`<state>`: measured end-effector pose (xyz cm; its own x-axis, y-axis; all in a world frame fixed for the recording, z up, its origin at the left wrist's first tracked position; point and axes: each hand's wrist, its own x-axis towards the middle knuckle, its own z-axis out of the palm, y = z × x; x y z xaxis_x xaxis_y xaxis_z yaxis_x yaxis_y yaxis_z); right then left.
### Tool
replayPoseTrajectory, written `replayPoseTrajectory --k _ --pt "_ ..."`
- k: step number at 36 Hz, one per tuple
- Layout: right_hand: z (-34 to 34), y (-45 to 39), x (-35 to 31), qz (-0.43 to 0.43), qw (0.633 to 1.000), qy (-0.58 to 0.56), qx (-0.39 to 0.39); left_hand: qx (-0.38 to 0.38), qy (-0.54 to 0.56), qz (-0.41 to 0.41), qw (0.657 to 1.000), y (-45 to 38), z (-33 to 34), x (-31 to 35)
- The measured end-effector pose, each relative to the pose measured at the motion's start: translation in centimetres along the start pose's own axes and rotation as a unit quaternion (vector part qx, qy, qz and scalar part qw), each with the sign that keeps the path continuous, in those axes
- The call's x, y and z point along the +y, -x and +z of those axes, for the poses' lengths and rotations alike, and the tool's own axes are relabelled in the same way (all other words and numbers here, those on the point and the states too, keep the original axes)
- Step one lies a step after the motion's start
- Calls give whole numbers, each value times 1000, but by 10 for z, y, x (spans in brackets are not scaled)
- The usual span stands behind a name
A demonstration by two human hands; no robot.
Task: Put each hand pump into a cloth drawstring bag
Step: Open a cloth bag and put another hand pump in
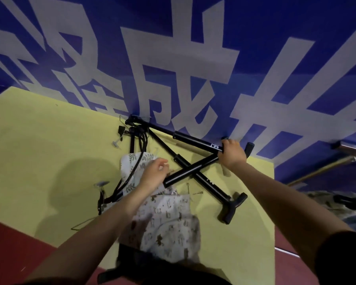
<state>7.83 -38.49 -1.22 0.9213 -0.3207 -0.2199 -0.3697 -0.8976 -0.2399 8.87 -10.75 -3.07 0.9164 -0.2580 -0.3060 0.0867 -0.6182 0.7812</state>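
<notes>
Kneeling over the pale yellow mat [39, 153], I am keeping the white printed cloth drawstring bags [164, 221] heaped closest to me, at lower centre, so the mouths are lying within reach. Just above them my left hand [154, 173] is hovering at the upper edge of the cloth; its fingers are loosely curled, and I cannot tell whether they are pinching fabric or holding nothing. To its right, a black tubular hand pump [190, 170] is slanting up toward my right hand [232, 153], which is wrapping its fingers around that pump's upper end by the T-handle. I am judging this as the lift, steering its low end toward the bag.

Under it, a second black pump with a T-handle [212, 185] is lying crossed, its handle pointing to lower right. Farther up, a third black pump [197, 140] is resting along the edge of the blue banner with large white characters [173, 58], and black hoses [140, 140] are tangling at centre left.
</notes>
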Motion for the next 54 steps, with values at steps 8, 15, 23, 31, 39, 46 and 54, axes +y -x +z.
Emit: replayPoseTrajectory --k 8,15,23,31,39,46,54 --pt "25 -29 -1 -19 993 96 -71 115 -147 -107 977 -65 -30 -46" --pt "34 -20 3 -62 996 58 6 106 -145 -114 977 -90 -46 -60" --pt "12 4 -14 -61 998 7 22 132 105 -81 982 -83 -61 -23" --pt "-15 34 -37 -84 979 -183 -38 159 266 17 951 -54 -98 46" --pt "-41 65 -62 -101 940 -325 10 161 350 101 917 -18 -139 116" --pt "-76 82 -83 -129 917 -378 7 154 384 142 899 3 -174 163" --pt "-97 95 -70 -136 934 -327 54 309 381 120 863 -4 -247 193"
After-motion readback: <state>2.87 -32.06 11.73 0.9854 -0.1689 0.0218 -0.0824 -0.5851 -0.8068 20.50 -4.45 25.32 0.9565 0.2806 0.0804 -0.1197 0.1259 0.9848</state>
